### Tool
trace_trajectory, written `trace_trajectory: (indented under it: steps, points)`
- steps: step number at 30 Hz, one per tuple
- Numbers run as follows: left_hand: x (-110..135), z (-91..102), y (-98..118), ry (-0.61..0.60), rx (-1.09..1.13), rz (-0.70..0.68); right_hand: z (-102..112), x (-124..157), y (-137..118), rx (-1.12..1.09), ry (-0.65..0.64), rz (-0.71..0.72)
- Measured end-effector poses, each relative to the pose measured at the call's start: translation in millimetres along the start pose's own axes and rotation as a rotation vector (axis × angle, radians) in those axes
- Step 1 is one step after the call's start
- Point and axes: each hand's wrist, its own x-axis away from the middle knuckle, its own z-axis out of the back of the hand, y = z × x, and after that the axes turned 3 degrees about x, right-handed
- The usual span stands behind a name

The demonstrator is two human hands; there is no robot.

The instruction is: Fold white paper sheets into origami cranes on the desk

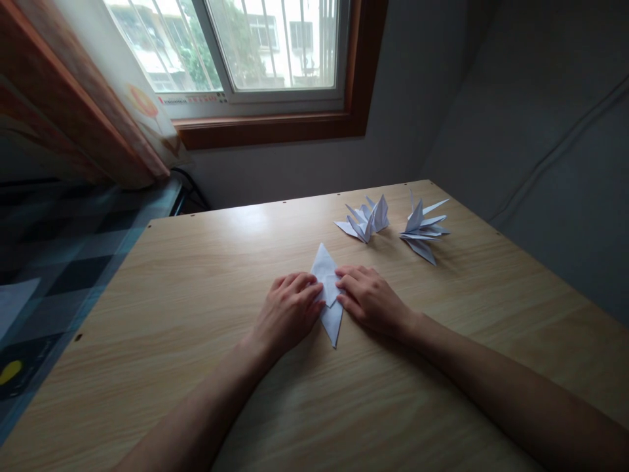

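Observation:
A white paper folded into a long kite shape [328, 283] lies flat on the wooden table [196, 308], one point toward the window and one toward me. My left hand [289, 309] rests on its left side, fingers curled and pressing the paper down. On the right side lies my right hand [369, 298], fingertips bent onto the fold at the middle. Both hands meet over the paper's centre.
Two finished white origami figures stand at the far right of the table, one [366, 219] beside the other [423, 228]. A window with a curtain [122, 124] is behind the table. A checked cloth [54, 262] lies to the left, grey walls to the right.

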Motion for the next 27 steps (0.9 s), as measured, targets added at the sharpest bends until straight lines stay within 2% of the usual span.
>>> trace_trajectory:
  steps: [3, 11, 18, 20, 24, 27]
  points:
    - [0, -0.6, 0, 0.013, 0.020, 0.000, -4, 0, 1, -0.029, -0.003, -0.023]
    - [0, 1.1, 5, 0.072, -0.052, 0.125, 0, -3, -1, 0.022, 0.002, -0.057]
    - [1, -0.5, 0, 0.097, -0.022, 0.155, -5, -5, 8, -0.049, 0.109, -0.228]
    - [1, -1.5, -2, 0.094, -0.011, 0.181, -6, -5, 9, -0.025, 0.095, -0.259]
    - [1, -3.5, -5, 0.080, -0.007, 0.239, -5, -5, 10, -0.035, 0.024, -0.230]
    - [2, -4.5, -8, 0.045, 0.007, 0.262, -5, -6, 11, -0.077, 0.026, -0.224]
